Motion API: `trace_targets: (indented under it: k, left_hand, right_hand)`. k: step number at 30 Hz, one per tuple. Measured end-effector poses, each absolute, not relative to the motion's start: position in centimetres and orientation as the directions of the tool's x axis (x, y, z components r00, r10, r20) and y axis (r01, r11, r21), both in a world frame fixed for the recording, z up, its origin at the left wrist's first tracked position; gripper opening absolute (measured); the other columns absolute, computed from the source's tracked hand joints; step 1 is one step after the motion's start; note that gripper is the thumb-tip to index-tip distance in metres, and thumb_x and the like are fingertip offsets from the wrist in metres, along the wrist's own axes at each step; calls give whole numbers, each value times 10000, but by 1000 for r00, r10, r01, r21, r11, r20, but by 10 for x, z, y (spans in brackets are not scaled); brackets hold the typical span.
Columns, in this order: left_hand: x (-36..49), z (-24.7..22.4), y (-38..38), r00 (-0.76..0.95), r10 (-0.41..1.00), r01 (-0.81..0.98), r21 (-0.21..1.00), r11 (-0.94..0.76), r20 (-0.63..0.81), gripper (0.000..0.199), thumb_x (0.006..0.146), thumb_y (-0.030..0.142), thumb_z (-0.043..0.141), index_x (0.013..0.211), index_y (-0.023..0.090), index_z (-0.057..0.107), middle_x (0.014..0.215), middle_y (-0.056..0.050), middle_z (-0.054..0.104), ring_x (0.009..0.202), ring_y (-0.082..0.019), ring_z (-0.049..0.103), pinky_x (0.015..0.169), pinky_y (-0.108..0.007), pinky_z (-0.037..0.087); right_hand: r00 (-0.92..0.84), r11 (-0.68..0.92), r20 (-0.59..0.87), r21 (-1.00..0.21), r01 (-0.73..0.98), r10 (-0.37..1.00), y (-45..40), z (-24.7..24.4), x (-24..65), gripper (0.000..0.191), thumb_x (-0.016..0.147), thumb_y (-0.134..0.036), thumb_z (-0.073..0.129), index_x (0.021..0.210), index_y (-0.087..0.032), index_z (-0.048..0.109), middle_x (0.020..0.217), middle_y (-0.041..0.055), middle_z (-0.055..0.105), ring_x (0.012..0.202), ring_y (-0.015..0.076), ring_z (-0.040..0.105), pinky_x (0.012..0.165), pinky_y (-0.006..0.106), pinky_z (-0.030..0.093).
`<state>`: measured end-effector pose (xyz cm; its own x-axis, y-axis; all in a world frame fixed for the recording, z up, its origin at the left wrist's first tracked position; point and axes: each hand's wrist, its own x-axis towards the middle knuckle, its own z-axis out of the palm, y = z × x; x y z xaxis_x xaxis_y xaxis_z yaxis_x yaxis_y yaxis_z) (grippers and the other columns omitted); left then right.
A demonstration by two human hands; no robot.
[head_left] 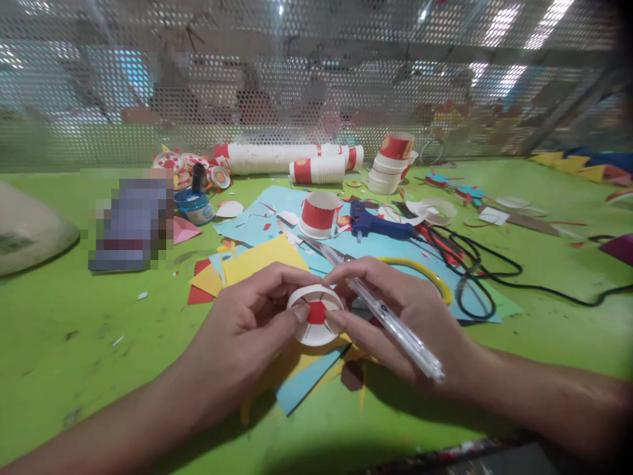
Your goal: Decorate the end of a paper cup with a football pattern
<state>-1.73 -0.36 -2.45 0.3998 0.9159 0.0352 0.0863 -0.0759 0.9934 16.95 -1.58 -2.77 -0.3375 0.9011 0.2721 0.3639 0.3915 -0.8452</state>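
Between my two hands is a small round white paper cup base, its rim toward me, with a red hexagon on its flat face and dark lines running out from it. My left hand pinches the base's left side, thumb on the face. On the right edge, my right hand grips it with thumb and fingers. A clear pen also rests in my right hand, slanting across the fingers. Beneath the hands lie yellow paper and a blue paper strip.
Beyond the hands, a red-and-white cup piece, scissors and a blue glue gun with a black cord lie on light blue paper. Stacked paper cups stand farther back. A blue jar is at left, before a perforated metal screen.
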Motion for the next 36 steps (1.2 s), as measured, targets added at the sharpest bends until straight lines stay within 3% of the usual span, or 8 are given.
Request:
trace_targets:
  k: [4, 12, 19, 26, 29, 36]
  left_hand:
    - [-19, -26, -3, 402, 915, 71, 996, -53, 20, 143, 836, 221, 584, 966, 193, 637, 908, -23, 726, 837, -197, 684, 691, -296, 549]
    - [-18, -22, -7, 366, 930, 107, 994, -16, -24, 252, 793, 151, 578, 1038, 200, 608, 932, -6, 715, 844, -165, 652, 723, -239, 497]
    - [-12, -22, -11, 295, 955, 88, 996, 10, -36, 233, 812, 237, 592, 1041, 213, 628, 928, -30, 719, 829, -185, 663, 712, -274, 509]
    - [-17, -29, -6, 371, 927, 63, 997, 35, -56, 208, 846, 262, 575, 1049, 239, 615, 948, -26, 713, 836, -182, 659, 711, -278, 505]
    - [-16, -30, -5, 384, 923, 25, 999, 34, -40, 213, 826, 305, 613, 1023, 225, 633, 945, -43, 705, 906, -219, 652, 787, -323, 512]
    - [-15, -36, -2, 380, 925, -32, 999, 44, -29, 279, 773, 413, 672, 993, 242, 657, 944, -45, 700, 861, -220, 637, 806, -325, 508]
  right_hand:
    - [-335, 371, 254, -859, 354, 908, -15, -27, 169, 213, 836, -196, 605, 1041, -209, 548, 694, -31, 602, 468, 73, 555, 402, 172, 477]
    - [-361, 466, 325, -775, 428, 874, -8, -24, 176, 224, 819, -184, 630, 1029, -162, 556, 694, -25, 612, 568, 89, 530, 530, 194, 451]
    - [-375, 444, 301, -806, 391, 877, -10, -24, 174, 225, 822, -168, 598, 1041, -146, 551, 704, -22, 583, 580, 95, 499, 543, 213, 427]
    - [-383, 369, 234, -868, 332, 894, -13, -28, 172, 215, 844, -202, 563, 1054, -172, 531, 733, -8, 589, 582, 105, 501, 535, 233, 425]
    - [-371, 321, 200, -898, 301, 907, -14, -27, 171, 201, 836, -221, 562, 1027, -164, 537, 754, 12, 593, 585, 109, 512, 529, 239, 439]
    - [-392, 407, 288, -875, 264, 874, -8, -26, 168, 238, 783, -231, 563, 1001, -138, 540, 724, 24, 548, 605, 126, 478, 540, 266, 402]
